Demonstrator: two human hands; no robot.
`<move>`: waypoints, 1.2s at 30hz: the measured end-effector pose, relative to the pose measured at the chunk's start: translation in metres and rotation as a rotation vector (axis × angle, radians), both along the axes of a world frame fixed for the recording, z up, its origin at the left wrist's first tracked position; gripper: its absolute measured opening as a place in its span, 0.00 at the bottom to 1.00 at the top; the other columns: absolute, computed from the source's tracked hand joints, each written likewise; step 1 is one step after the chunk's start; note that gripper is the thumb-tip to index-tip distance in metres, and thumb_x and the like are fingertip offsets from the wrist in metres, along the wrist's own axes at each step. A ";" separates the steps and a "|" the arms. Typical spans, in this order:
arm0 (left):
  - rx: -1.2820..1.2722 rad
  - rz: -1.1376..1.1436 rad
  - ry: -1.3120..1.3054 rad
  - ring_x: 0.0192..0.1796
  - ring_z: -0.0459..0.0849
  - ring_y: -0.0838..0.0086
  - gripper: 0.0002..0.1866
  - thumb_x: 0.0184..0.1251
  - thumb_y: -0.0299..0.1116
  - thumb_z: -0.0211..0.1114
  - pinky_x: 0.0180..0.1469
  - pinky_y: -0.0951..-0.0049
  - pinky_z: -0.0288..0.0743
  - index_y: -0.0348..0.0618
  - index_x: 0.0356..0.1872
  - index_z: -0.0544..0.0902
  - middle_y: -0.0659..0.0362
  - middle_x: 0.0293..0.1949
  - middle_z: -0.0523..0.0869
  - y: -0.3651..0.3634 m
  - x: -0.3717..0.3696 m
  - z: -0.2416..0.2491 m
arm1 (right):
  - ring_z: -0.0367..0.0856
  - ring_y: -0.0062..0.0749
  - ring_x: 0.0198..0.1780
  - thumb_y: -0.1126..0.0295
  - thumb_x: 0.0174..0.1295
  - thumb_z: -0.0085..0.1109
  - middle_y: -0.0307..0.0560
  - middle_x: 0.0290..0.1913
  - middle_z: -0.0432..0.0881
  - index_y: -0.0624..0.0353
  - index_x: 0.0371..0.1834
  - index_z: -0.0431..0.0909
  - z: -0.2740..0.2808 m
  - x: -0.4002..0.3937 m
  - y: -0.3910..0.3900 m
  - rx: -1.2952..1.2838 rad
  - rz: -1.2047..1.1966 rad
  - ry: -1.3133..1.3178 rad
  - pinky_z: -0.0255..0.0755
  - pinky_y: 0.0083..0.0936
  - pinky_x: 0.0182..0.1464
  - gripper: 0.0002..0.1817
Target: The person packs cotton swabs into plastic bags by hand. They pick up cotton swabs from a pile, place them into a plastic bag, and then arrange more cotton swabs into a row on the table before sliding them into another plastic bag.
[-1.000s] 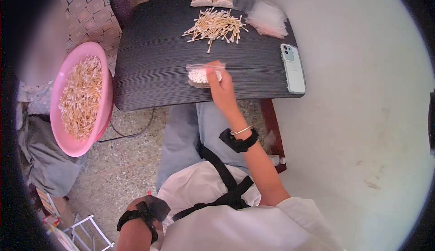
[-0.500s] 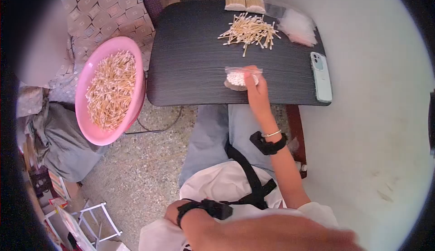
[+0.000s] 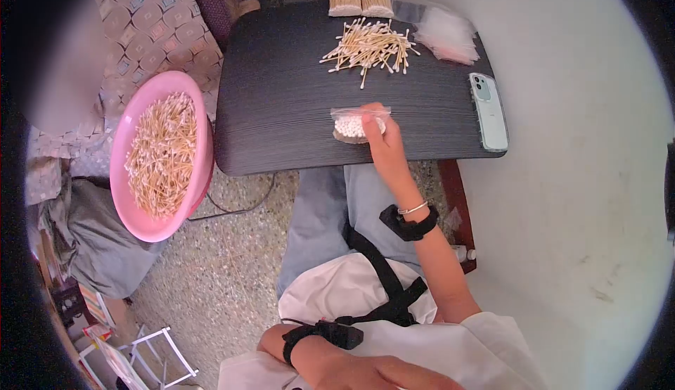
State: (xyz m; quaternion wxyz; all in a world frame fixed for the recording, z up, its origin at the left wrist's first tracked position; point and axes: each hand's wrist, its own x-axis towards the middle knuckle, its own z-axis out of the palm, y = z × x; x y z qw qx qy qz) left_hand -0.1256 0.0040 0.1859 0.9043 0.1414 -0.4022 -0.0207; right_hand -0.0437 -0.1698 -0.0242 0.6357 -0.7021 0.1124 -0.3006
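My right hand [image 3: 383,133] is closed around one end of a small clear plastic bag of cotton swabs [image 3: 349,128], held over the near part of the black table [image 3: 281,109]. White swab tips face up inside the bag, and its top flap stands above them. Part of the bag is hidden by my fingers. My left hand [image 3: 380,374] lies across my body at the bottom edge; its fingers are mostly cut off by the frame. Beyond the bag lies a loose pile of cotton swabs [image 3: 369,47].
Two filled swab bags [image 3: 345,3] stand at the table's far edge. Clear empty bags [image 3: 448,35] lie at the far right, with a phone [image 3: 489,112] at the right edge. Left of the table is a pink basin [image 3: 121,179] full of swabs. A pale wall rises on the right.
The view has shifted slightly, so the table sits further left. My left hand has drawn back from the lower right toward the bottom middle. My right hand still holds the bag.
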 end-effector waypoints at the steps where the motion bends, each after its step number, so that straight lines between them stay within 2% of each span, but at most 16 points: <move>1: -0.006 -0.039 -0.004 0.55 0.84 0.71 0.12 0.75 0.32 0.58 0.63 0.66 0.69 0.40 0.54 0.78 0.62 0.53 0.85 0.000 0.000 -0.002 | 0.74 0.18 0.40 0.64 0.74 0.52 0.40 0.37 0.80 0.65 0.44 0.76 0.001 0.001 0.000 -0.001 -0.004 -0.005 0.71 0.20 0.44 0.13; 8: 0.002 -0.244 -0.139 0.61 0.80 0.69 0.19 0.73 0.32 0.61 0.69 0.64 0.62 0.36 0.60 0.74 0.54 0.59 0.80 0.007 0.025 -0.030 | 0.75 0.19 0.41 0.63 0.74 0.52 0.40 0.37 0.80 0.65 0.44 0.76 -0.004 0.001 0.000 0.038 -0.002 0.029 0.72 0.22 0.44 0.14; 11: 0.206 -0.307 -0.167 0.63 0.78 0.68 0.22 0.71 0.32 0.63 0.71 0.64 0.59 0.34 0.62 0.72 0.51 0.62 0.78 0.008 0.049 -0.058 | 0.76 0.19 0.41 0.62 0.74 0.52 0.39 0.38 0.81 0.64 0.44 0.77 -0.001 0.001 -0.001 -0.018 -0.006 0.006 0.72 0.22 0.45 0.14; 15: 1.053 0.276 0.296 0.56 0.79 0.71 0.23 0.67 0.27 0.67 0.61 0.69 0.72 0.36 0.62 0.74 0.54 0.54 0.81 -0.017 0.087 -0.114 | 0.75 0.19 0.42 0.60 0.75 0.50 0.40 0.39 0.82 0.64 0.47 0.77 0.003 0.001 0.002 0.132 -0.051 0.005 0.72 0.23 0.45 0.16; 17: 1.128 0.677 0.021 0.58 0.80 0.71 0.24 0.69 0.27 0.66 0.63 0.69 0.71 0.36 0.64 0.72 0.54 0.54 0.83 -0.058 0.122 -0.153 | 0.75 0.19 0.43 0.60 0.76 0.49 0.41 0.41 0.82 0.65 0.48 0.77 0.008 -0.001 0.001 0.128 -0.066 0.086 0.72 0.23 0.46 0.17; 19: 1.101 0.360 0.206 0.59 0.80 0.70 0.21 0.71 0.30 0.63 0.63 0.70 0.70 0.37 0.63 0.74 0.52 0.56 0.83 -0.070 0.140 -0.174 | 0.75 0.19 0.45 0.59 0.77 0.48 0.42 0.43 0.82 0.65 0.50 0.77 0.008 -0.002 0.002 0.159 -0.034 0.076 0.71 0.23 0.47 0.18; 20: 1.039 -0.016 0.303 0.59 0.80 0.70 0.19 0.72 0.31 0.62 0.63 0.71 0.70 0.36 0.61 0.76 0.50 0.58 0.83 -0.066 0.148 -0.177 | 0.75 0.19 0.46 0.59 0.77 0.47 0.43 0.44 0.82 0.65 0.50 0.77 0.009 -0.002 0.002 0.174 -0.019 0.073 0.71 0.23 0.48 0.18; 23: 0.981 -0.074 0.344 0.59 0.81 0.69 0.16 0.75 0.34 0.59 0.62 0.72 0.71 0.35 0.56 0.79 0.49 0.58 0.83 -0.078 0.148 -0.186 | 0.74 0.20 0.48 0.59 0.77 0.47 0.43 0.46 0.81 0.64 0.51 0.76 0.007 -0.003 0.002 0.282 0.004 0.058 0.69 0.22 0.51 0.18; 26: 0.913 -0.125 0.355 0.58 0.81 0.71 0.13 0.75 0.35 0.58 0.62 0.72 0.71 0.34 0.48 0.82 0.47 0.57 0.83 -0.078 0.150 -0.188 | 0.74 0.20 0.47 0.59 0.77 0.47 0.42 0.45 0.80 0.64 0.51 0.76 0.006 -0.001 -0.004 0.236 0.052 0.013 0.68 0.21 0.52 0.18; 29: 0.894 -0.062 0.337 0.46 0.83 0.79 0.14 0.76 0.37 0.58 0.49 0.77 0.77 0.34 0.47 0.84 0.53 0.49 0.88 -0.082 0.157 -0.193 | 0.73 0.18 0.46 0.59 0.76 0.49 0.40 0.45 0.79 0.64 0.52 0.76 0.009 0.002 0.000 0.200 0.030 -0.022 0.69 0.21 0.51 0.17; 32: 1.163 0.180 0.329 0.35 0.83 0.82 0.20 0.76 0.42 0.58 0.39 0.78 0.76 0.32 0.38 0.87 0.56 0.36 0.90 -0.081 0.177 -0.209 | 0.73 0.16 0.45 0.60 0.75 0.52 0.39 0.43 0.79 0.64 0.49 0.77 0.014 0.001 -0.002 0.264 0.122 0.071 0.69 0.19 0.48 0.16; 35: 1.221 0.268 0.347 0.28 0.80 0.83 0.25 0.75 0.46 0.58 0.33 0.77 0.73 0.31 0.32 0.87 0.58 0.25 0.88 -0.083 0.190 -0.208 | 0.71 0.13 0.46 0.60 0.73 0.55 0.37 0.41 0.79 0.64 0.47 0.79 0.012 -0.002 -0.013 0.202 0.245 0.197 0.69 0.17 0.47 0.15; 36: 1.229 0.305 0.318 0.27 0.80 0.82 0.25 0.75 0.46 0.58 0.33 0.76 0.73 0.31 0.31 0.88 0.58 0.25 0.88 -0.083 0.191 -0.207 | 0.73 0.15 0.45 0.61 0.72 0.57 0.38 0.40 0.80 0.64 0.48 0.79 0.011 -0.002 -0.015 0.224 0.245 0.217 0.70 0.18 0.47 0.15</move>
